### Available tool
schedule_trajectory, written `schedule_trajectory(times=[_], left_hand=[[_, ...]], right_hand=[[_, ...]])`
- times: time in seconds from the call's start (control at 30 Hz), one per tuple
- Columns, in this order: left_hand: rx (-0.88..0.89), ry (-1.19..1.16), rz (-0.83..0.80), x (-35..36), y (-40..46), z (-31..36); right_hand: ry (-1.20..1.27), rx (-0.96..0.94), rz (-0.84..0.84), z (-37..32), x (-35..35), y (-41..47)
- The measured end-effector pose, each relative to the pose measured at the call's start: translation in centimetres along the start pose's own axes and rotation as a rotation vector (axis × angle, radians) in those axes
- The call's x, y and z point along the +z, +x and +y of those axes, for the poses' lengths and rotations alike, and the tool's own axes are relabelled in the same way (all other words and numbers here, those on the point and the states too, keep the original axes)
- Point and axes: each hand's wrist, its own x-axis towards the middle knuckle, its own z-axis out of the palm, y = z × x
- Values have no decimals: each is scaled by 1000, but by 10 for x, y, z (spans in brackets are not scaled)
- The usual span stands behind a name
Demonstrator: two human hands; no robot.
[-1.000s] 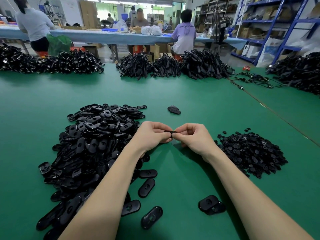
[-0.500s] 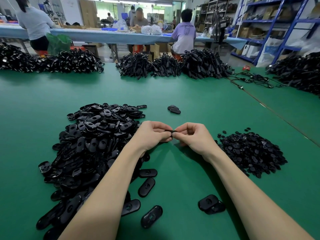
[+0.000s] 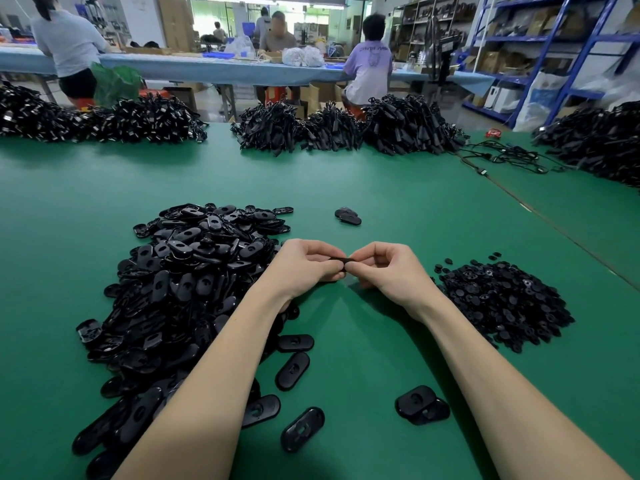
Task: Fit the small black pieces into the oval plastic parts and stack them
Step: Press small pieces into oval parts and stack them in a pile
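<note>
My left hand (image 3: 304,266) and my right hand (image 3: 384,268) meet over the green table (image 3: 381,188) and pinch one black oval part (image 3: 341,260) between their fingertips; most of it is hidden by the fingers. A big heap of oval plastic parts (image 3: 180,278) lies to the left under my left forearm. To the right lies a heap of small black pieces (image 3: 502,299). A short stack of ovals (image 3: 420,405) sits near the front, between my forearms. Another small stack of ovals (image 3: 348,216) lies farther back.
Loose ovals (image 3: 292,370) lie scattered by my left forearm. Piles of black cable parts (image 3: 346,131) line the table's far edge, with cables (image 3: 502,157) at the right. People sit at a blue bench (image 3: 214,69) behind; blue shelving (image 3: 554,39) stands at the right.
Both hands stay together on the same oval part; only the fingertips have shifted slightly. Nothing else on the table has moved.
</note>
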Motion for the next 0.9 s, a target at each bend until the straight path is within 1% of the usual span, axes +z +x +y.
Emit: schedule_trajectory(times=[0.23,0.63,0.9], left_hand=[[5,34,14,0,0,-2],[6,80,15,1,1,-1],[15,64,-25,-1,1,-1]], right_hand=[[-15,23,24,0,3,1],[-37,24,15,-1,2,0],[-21,21,13,-2,1,-2]])
